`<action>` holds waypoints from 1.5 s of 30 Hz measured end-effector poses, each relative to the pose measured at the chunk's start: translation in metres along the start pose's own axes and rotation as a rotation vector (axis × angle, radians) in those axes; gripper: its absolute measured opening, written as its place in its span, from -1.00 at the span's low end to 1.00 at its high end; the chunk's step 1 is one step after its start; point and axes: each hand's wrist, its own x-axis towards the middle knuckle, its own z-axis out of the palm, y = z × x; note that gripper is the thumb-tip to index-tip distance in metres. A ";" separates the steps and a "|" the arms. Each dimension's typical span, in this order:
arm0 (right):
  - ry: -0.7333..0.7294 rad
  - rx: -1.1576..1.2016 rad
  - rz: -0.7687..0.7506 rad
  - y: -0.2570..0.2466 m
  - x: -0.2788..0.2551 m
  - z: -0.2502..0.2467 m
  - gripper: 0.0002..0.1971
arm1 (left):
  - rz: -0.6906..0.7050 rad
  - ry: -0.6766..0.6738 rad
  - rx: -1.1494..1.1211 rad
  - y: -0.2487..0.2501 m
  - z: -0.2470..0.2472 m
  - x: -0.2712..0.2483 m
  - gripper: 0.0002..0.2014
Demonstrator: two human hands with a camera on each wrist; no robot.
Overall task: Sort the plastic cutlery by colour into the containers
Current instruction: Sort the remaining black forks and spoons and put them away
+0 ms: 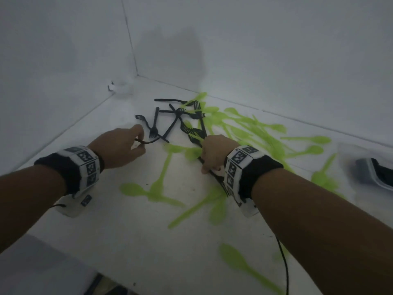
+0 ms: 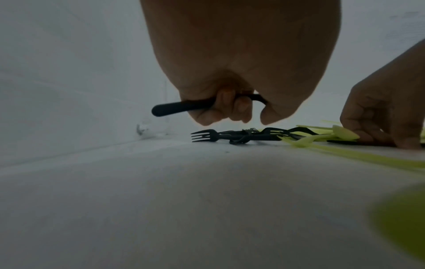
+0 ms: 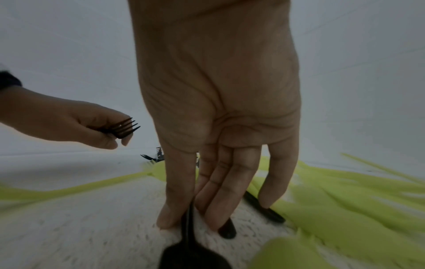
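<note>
Black plastic forks (image 1: 176,118) lie tangled at the back of the white table (image 1: 119,241), overlapping a spread of lime-green spoons (image 1: 255,128). My left hand (image 1: 139,141) grips one black fork (image 2: 174,109) by the handle, just above the table and left of the pile; its tines (image 3: 124,127) stick out past the fingers. My right hand (image 1: 207,167) is down on the table, thumb and forefinger pinching a black fork handle (image 3: 188,214). Other black handles (image 3: 227,231) lie under its fingertips.
More green spoons (image 1: 131,189) lie scattered near me. A clear container (image 1: 374,173) holding something dark stands at the right edge. White walls meet in a corner (image 1: 136,75) behind the pile. A black cable (image 1: 285,265) hangs from my right wrist.
</note>
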 end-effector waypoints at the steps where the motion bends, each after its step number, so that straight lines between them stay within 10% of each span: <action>1: -0.007 0.002 0.017 -0.001 0.001 0.001 -0.57 | 0.045 0.004 0.023 -0.005 0.000 0.008 -0.77; 12: 0.046 0.020 0.292 -0.027 -0.012 0.002 -0.80 | 0.330 -0.118 0.123 -0.042 -0.015 0.086 -0.46; 27: 0.557 0.106 0.367 -0.046 -0.010 -0.029 -0.80 | 0.151 -0.035 -0.177 -0.039 -0.025 0.118 -0.70; 31: 0.541 0.364 0.200 -0.059 0.025 -0.018 -0.90 | 0.140 0.005 -0.205 -0.060 -0.024 0.115 -0.83; 34: 0.485 0.465 0.184 -0.065 0.045 -0.013 -0.52 | 0.227 -0.025 -0.179 -0.074 -0.023 0.111 -0.72; 45: 0.392 0.575 0.207 -0.071 0.088 -0.014 -0.77 | 0.610 -0.148 0.226 -0.051 -0.020 0.117 -0.72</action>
